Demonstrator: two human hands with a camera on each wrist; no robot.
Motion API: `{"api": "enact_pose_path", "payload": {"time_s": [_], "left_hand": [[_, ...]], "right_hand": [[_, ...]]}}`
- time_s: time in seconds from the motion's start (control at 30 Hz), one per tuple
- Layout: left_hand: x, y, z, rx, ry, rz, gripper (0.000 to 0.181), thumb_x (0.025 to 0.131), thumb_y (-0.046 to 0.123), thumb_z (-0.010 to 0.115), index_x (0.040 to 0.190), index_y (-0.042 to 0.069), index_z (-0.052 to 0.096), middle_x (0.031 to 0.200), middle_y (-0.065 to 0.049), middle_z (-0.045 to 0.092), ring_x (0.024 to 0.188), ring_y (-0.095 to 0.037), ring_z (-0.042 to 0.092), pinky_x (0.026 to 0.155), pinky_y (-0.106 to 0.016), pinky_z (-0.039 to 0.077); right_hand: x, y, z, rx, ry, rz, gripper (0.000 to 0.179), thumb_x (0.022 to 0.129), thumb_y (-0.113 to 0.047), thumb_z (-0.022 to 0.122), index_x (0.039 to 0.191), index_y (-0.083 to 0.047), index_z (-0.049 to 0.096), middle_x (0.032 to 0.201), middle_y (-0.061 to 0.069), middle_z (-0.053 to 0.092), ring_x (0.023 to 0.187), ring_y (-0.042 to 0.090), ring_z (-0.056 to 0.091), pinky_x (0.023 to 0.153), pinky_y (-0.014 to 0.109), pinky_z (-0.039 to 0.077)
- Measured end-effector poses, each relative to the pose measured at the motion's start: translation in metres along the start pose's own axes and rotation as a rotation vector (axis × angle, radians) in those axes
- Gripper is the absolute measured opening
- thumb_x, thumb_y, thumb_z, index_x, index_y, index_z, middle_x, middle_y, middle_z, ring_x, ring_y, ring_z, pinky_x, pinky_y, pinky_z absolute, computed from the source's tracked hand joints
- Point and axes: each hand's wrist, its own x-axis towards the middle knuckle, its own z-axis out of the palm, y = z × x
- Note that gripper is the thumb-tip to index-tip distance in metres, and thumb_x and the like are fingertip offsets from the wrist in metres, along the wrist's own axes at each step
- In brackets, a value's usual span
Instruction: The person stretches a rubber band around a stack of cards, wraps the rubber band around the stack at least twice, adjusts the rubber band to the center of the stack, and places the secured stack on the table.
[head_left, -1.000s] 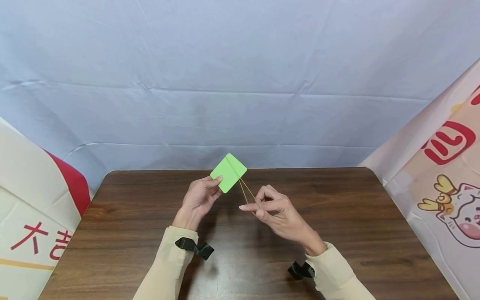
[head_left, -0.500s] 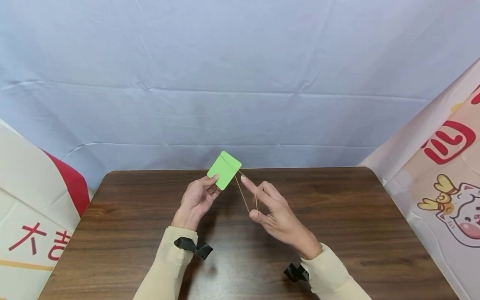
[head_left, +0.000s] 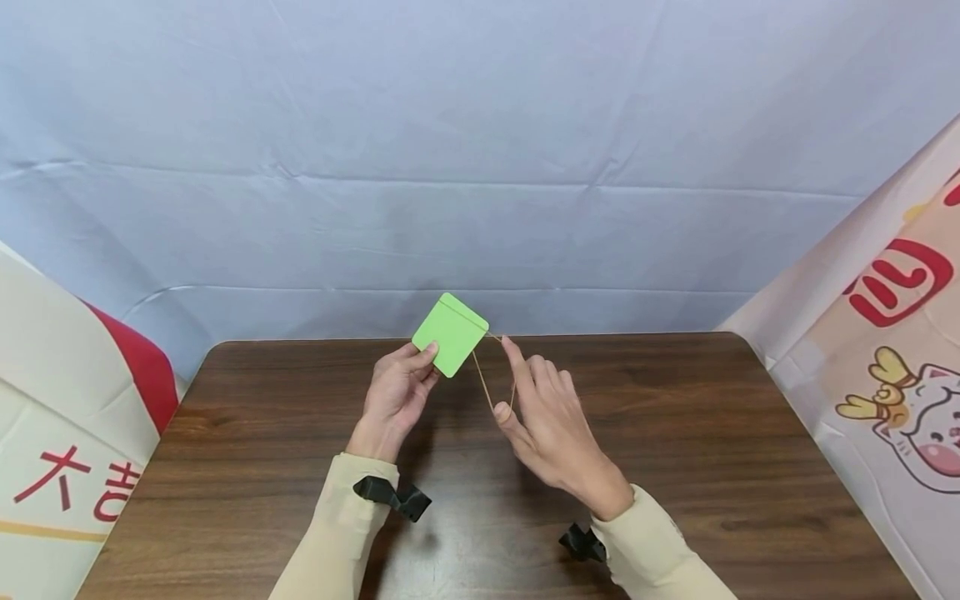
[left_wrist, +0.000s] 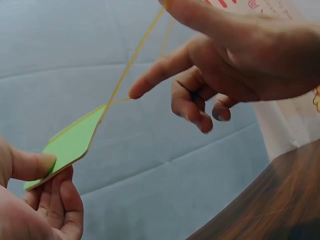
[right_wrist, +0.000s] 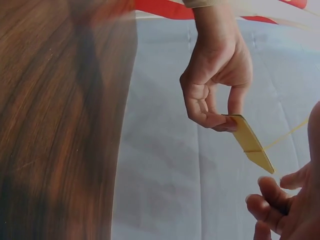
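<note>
A thin green card with rounded corners is held up over the table's far edge, tilted. My left hand pinches its lower left part between thumb and fingers. A yellowish rubber band crosses the card near its upper edge and stretches off its right side to my right hand. There it runs over the index fingertip and the thumb, which stand spread apart; the other fingers bend loosely. The right wrist view shows the card's yellowish back with the band across it.
Beneath the hands is a dark wood-grain table. A pale blue cloth hangs behind it. Printed cloths flank the table, one at the left and one at the right. Black straps sit at both sleeve cuffs.
My right index finger has swung upward and away from the thumb, spreading the band wider. The band's strand on the card has shifted to lie along the upper edge. The card has risen slightly.
</note>
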Motion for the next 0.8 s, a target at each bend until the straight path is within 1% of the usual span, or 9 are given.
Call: {"api": "enact_pose_path", "payload": {"time_s": [0.13,0.2,0.3,0.4,0.47,0.53,0.63,0.7,0.8], "left_hand": [[0.001,-0.001,0.0,-0.001,-0.002,0.04,0.027,0.098,-0.01,0.055,0.124,-0.015,0.055,0.096,-0.008,0.069,0.084,-0.015,0.067,0.076,-0.027,0.052],[0.002,-0.001,-0.001,0.001,-0.017,0.059,0.028,0.098,-0.011,0.056,0.125,-0.016,0.055,0.097,-0.008,0.069,0.085,-0.015,0.068,0.077,-0.027,0.053],[0.003,-0.001,-0.003,0.005,-0.05,0.089,0.029,0.096,-0.013,0.056,0.125,-0.016,0.055,0.098,-0.009,0.069,0.087,-0.016,0.069,0.077,-0.027,0.054],[0.004,-0.001,-0.006,0.023,-0.087,0.127,0.029,0.095,-0.014,0.058,0.124,-0.015,0.056,0.097,-0.011,0.07,0.086,-0.016,0.07,0.076,-0.027,0.055],[0.005,-0.001,-0.009,0.042,-0.115,0.155,0.03,0.094,-0.015,0.059,0.123,-0.015,0.057,0.096,-0.011,0.07,0.087,-0.016,0.07,0.076,-0.026,0.056],[0.005,0.0,-0.011,0.072,-0.147,0.182,0.03,0.093,-0.014,0.059,0.124,-0.015,0.058,0.097,-0.011,0.071,0.088,-0.016,0.069,0.078,-0.026,0.056],[0.005,0.0,-0.014,0.115,-0.208,0.223,0.028,0.093,-0.015,0.06,0.121,-0.01,0.063,0.1,-0.009,0.071,0.092,-0.016,0.068,0.083,-0.027,0.056],[0.004,-0.001,-0.015,0.137,-0.246,0.256,0.027,0.093,-0.016,0.059,0.116,-0.005,0.067,0.101,-0.009,0.072,0.092,-0.016,0.068,0.084,-0.028,0.055],[0.004,-0.001,-0.016,0.178,-0.29,0.31,0.03,0.092,-0.017,0.058,0.109,0.003,0.071,0.102,-0.008,0.073,0.093,-0.016,0.069,0.085,-0.028,0.056]], "right_hand": [[0.002,0.001,-0.001,0.078,-0.023,0.021,0.085,0.102,-0.067,0.008,0.153,-0.005,0.039,0.087,0.0,0.04,0.077,0.017,0.037,0.073,0.036,0.031],[0.003,0.002,-0.002,0.137,-0.037,0.024,0.083,0.103,-0.066,0.009,0.15,-0.008,0.042,0.088,-0.002,0.041,0.079,0.015,0.039,0.078,0.039,0.034],[0.003,0.006,-0.004,0.252,-0.068,0.022,0.074,0.105,-0.061,0.012,0.149,-0.011,0.045,0.092,-0.004,0.042,0.085,0.014,0.041,0.081,0.041,0.036],[0.002,0.011,-0.007,0.378,-0.104,0.039,0.066,0.108,-0.055,0.017,0.149,-0.014,0.047,0.095,-0.004,0.042,0.09,0.014,0.041,0.079,0.038,0.037],[0.002,0.015,-0.008,0.453,-0.118,0.057,0.064,0.109,-0.054,0.02,0.148,-0.014,0.051,0.096,-0.004,0.041,0.092,0.015,0.041,0.077,0.036,0.037],[0.003,0.018,-0.008,0.502,-0.119,0.073,0.064,0.108,-0.055,0.023,0.144,-0.013,0.056,0.096,-0.003,0.041,0.093,0.016,0.04,0.078,0.036,0.036],[0.004,0.021,-0.008,0.541,-0.111,0.089,0.068,0.107,-0.059,0.027,0.137,-0.011,0.063,0.095,-0.002,0.04,0.093,0.018,0.039,0.079,0.038,0.035],[0.006,0.022,-0.009,0.556,-0.107,0.096,0.07,0.106,-0.061,0.03,0.132,-0.009,0.067,0.094,-0.002,0.039,0.093,0.02,0.038,0.08,0.039,0.035],[0.008,0.024,-0.01,0.586,-0.113,0.11,0.072,0.104,-0.063,0.032,0.126,-0.006,0.071,0.096,0.0,0.039,0.094,0.021,0.037,0.081,0.04,0.035]]}}
